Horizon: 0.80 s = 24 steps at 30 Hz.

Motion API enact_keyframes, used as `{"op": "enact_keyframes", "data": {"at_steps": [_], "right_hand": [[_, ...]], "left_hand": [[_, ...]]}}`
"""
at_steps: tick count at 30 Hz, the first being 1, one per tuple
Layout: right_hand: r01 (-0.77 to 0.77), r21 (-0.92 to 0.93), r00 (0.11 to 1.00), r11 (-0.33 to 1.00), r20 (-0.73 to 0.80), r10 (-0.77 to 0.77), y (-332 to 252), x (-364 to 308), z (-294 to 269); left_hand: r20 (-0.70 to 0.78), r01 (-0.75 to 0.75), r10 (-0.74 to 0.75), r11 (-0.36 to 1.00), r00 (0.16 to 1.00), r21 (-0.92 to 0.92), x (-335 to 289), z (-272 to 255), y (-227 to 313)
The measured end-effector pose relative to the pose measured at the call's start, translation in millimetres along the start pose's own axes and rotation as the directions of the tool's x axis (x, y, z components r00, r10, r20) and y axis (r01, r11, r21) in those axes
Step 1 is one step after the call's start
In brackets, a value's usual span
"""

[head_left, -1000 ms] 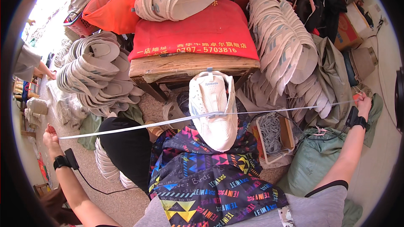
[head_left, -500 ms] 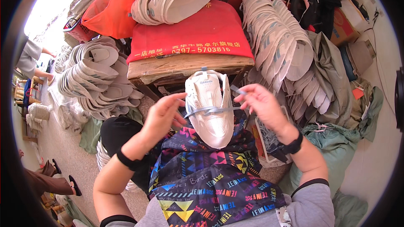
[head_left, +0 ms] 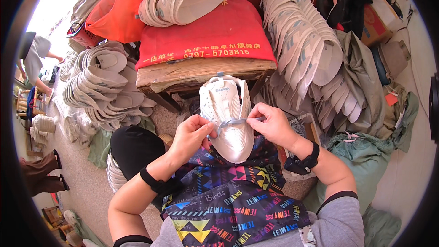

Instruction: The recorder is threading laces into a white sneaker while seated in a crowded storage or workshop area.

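A white shoe upper (head_left: 233, 146) lies over my lap, toe toward me, with its tongue and eyelet edges facing up. Across its front runs a grey-blue shoelace (head_left: 234, 121), which passes through the lower eyelets. My left hand (head_left: 194, 131), closed in a pinch, grips the lace at the left side of the upper. On the right side, my right hand (head_left: 270, 124) pinches the other part of the lace between thumb and fingers, a short end sticking out. Beneath the upper is a dark patterned apron (head_left: 238, 201).
A wooden bench (head_left: 201, 71) under a red cloth (head_left: 201, 36) stands ahead, bearing a stack of uppers (head_left: 157, 7). More piles of uppers lie left (head_left: 93, 82) and right (head_left: 302, 41). A green sack (head_left: 361, 155) sits at the right. Another person's legs (head_left: 45, 171) show at far left.
Both hands have come down closer to the upper and now pinch the lace. The lace, earlier a flat band across the front, now bends upward at the middle.
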State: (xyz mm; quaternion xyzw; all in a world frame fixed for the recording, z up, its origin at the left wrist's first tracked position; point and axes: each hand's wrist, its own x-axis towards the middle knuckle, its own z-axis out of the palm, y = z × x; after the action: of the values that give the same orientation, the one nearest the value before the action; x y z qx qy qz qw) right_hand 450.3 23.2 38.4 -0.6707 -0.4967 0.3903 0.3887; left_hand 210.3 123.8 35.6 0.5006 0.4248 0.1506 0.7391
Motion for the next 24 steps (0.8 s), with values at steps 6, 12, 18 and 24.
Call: {"op": "enact_keyframes", "data": {"at_steps": [6, 12, 18, 24], "right_hand": [[0.025, -0.293, 1.000, 0.956, 0.009, -0.024, -21.2, 10.2, -7.3], [0.023, -0.438, 0.996, 0.899, 0.092, 0.020, -32.2, 20.7, -15.5], [0.024, -0.478, 0.992, 0.878, 0.117, 0.037, -42.2, 22.9, -14.1], [0.030, -0.561, 0.996, 0.827, 0.085, 0.021, -43.3, 21.4, -13.5]], "left_hand": [[-0.011, -0.009, 0.010, 0.992, 1.000, 0.129, 5.8, 7.6, -1.4], [-0.040, 0.047, -0.034, 0.909, 0.999, 0.415, 10.8, 5.9, 19.5], [0.077, -0.220, 0.335, 0.413, 0.939, 0.884, 12.8, 17.1, 27.6], [0.182, -0.239, 0.317, 0.153, 0.931, 0.959, 4.5, 21.0, 34.4]]}}
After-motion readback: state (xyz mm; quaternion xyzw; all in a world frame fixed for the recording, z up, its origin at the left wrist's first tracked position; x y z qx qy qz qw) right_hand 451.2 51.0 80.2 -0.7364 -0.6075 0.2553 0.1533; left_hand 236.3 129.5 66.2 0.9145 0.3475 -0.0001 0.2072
